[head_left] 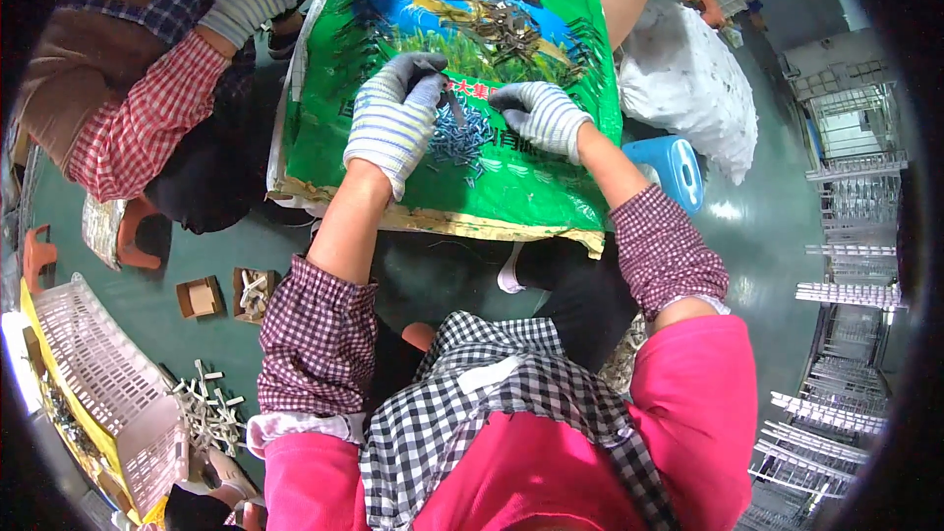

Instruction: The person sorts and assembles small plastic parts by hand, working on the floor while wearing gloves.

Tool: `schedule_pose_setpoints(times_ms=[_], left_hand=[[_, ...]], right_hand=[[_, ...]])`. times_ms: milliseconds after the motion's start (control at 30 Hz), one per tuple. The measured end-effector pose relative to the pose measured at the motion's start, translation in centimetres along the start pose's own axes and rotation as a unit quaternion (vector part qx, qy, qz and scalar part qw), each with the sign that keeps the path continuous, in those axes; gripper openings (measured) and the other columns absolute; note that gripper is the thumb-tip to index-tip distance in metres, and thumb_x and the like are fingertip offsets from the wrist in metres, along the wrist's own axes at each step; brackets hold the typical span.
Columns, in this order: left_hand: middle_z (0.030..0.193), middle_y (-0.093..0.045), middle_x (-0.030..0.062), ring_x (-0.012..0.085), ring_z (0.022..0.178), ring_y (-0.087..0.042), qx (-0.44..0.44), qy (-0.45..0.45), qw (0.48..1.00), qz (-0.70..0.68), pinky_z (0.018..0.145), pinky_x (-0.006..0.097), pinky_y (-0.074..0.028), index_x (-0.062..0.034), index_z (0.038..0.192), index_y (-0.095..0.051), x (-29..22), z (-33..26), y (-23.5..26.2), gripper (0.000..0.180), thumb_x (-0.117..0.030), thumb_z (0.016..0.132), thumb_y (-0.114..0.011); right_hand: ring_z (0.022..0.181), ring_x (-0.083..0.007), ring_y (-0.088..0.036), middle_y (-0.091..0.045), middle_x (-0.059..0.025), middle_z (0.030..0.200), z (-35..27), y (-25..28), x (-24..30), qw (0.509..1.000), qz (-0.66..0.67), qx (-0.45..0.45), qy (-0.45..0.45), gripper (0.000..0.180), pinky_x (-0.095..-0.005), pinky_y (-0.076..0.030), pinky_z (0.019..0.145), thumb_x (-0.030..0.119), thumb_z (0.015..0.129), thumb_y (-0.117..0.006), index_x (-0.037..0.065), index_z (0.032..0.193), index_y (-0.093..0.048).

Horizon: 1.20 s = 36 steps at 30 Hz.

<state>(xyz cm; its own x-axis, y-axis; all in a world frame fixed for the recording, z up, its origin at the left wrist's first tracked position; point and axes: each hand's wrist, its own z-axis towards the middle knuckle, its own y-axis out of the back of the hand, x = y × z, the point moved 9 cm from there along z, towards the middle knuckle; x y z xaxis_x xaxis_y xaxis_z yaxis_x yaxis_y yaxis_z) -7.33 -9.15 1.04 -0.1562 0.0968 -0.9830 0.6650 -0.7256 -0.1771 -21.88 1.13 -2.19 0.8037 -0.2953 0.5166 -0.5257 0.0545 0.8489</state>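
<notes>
Blue-grey screw-like pieces (460,138) lie heaped toward the counter's near edge (442,220); left hand (391,118) and right hand (547,116) flank them, curled, contents indiscernible; light fingertip pinches should separate pieces best.

Left hand (391,123), right hand (549,118): white-and-blue striped gloves (379,143), grey-coated; dark-red checked oversleeves (317,344), 8 and 3 o'clock; bright pink top (693,408); black-and-white checked apron (536,388), white patch (489,374), 6 o'clock
</notes>
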Motion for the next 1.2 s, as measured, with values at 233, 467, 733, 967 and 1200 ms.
schedule_pose_setpoints(times_ms=[233,467,733,967,1200], left_hand=[[0.082,-0.06,0.0051,0.0093,0.074,-0.053,-0.004,-0.02,1.0,0.011,0.068,0.023,-0.045,0.0003,0.099,-0.059,0.5,0.8,0.2,0.017,-0.004,0.084,-0.053],[0.087,-0.063,0.0012,0.0077,0.073,-0.058,0.006,0.0,1.0,0.017,0.057,0.022,-0.046,-0.0074,0.102,-0.061,0.7,0.8,-0.3,0.017,-0.011,0.087,-0.053],[0.083,-0.062,0.0041,0.0082,0.07,-0.054,0.004,0.047,0.998,-0.037,0.059,0.021,-0.043,-0.0012,0.102,-0.061,1.0,0.7,-0.4,0.02,-0.01,0.086,-0.052],[0.091,-0.064,0.0056,0.0098,0.079,-0.058,0.006,-0.01,1.0,0.017,0.068,0.023,-0.048,-0.0023,0.105,-0.061,0.9,1.0,0.0,0.022,-0.01,0.087,-0.053],[0.094,-0.064,0.0085,0.0118,0.082,-0.058,0.002,-0.025,1.0,0.012,0.074,0.025,-0.047,-0.0001,0.107,-0.06,0.4,0.8,0.0,0.024,-0.005,0.085,-0.052]], right_hand=[[0.087,-0.0294,-0.062,-0.064,-0.0164,0.095,0.4,0.1,-0.9,0.999,0.025,0.013,-0.021,0.029,-0.035,-0.048,0.078,0.009,0.078,-0.053,0.006,0.105,-0.061],[0.084,-0.0305,-0.061,-0.064,-0.0163,0.09,1.1,0.3,-1.1,0.996,-0.046,-0.009,-0.07,0.021,-0.0375,-0.048,0.076,0.015,0.078,-0.059,0.009,0.097,-0.064],[0.077,-0.0192,-0.061,-0.065,-0.0117,0.083,1.1,2.7,1.9,0.986,0.145,-0.083,0.007,0.02,-0.0324,-0.047,0.073,0.018,0.08,-0.063,0.003,0.094,-0.063],[0.072,-0.0223,-0.061,-0.064,-0.014,0.077,1.5,3.6,7.8,0.984,0.145,-0.074,0.07,0.018,-0.0328,-0.047,0.069,0.018,0.078,-0.064,0.002,0.086,-0.065],[0.071,-0.0302,-0.06,-0.062,-0.0167,0.076,2.1,3.4,7.6,0.989,0.097,-0.095,0.053,0.02,-0.0365,-0.047,0.066,0.022,0.078,-0.063,0.003,0.085,-0.065]])
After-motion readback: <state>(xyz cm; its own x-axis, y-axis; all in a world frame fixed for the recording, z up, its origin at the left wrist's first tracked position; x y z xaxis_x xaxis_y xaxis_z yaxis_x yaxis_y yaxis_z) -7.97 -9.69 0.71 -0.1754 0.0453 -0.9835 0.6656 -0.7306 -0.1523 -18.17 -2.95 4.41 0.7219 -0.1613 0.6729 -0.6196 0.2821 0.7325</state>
